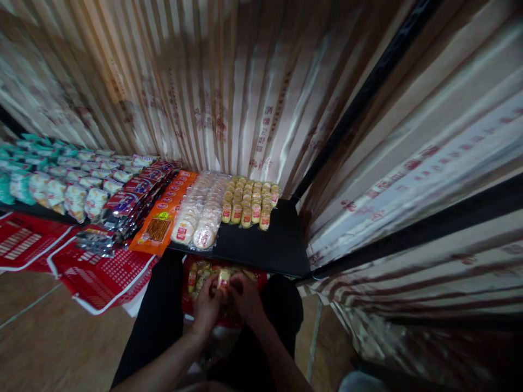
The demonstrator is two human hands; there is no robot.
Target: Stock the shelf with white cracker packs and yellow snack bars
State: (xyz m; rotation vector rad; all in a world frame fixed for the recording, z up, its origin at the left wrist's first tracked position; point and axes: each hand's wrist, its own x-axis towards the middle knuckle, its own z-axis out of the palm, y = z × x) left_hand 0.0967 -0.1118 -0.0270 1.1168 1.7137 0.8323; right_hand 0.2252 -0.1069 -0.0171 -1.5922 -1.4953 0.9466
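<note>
Between my knees, my left hand (207, 305) and my right hand (244, 296) pinch a small yellow wrapped snack pack (223, 279) with a red label, one on each side of it. Below them stands a red basket (261, 280) holding more yellow packs (192, 277). On the black shelf (261, 253) just beyond, matching yellow packs (245, 215) stand in several short rows. Left of these lie two rows of round white crackers (204, 235) in clear wrappers.
Further left on the shelf are an orange snack bag (157, 223), dark purple packets (134, 196), white packets (75, 198) and green packets (20, 163). Red baskets (110, 277) stand on the floor below. Black rack posts (347, 125) and pleated printed curtains (245, 98) close off the back and right.
</note>
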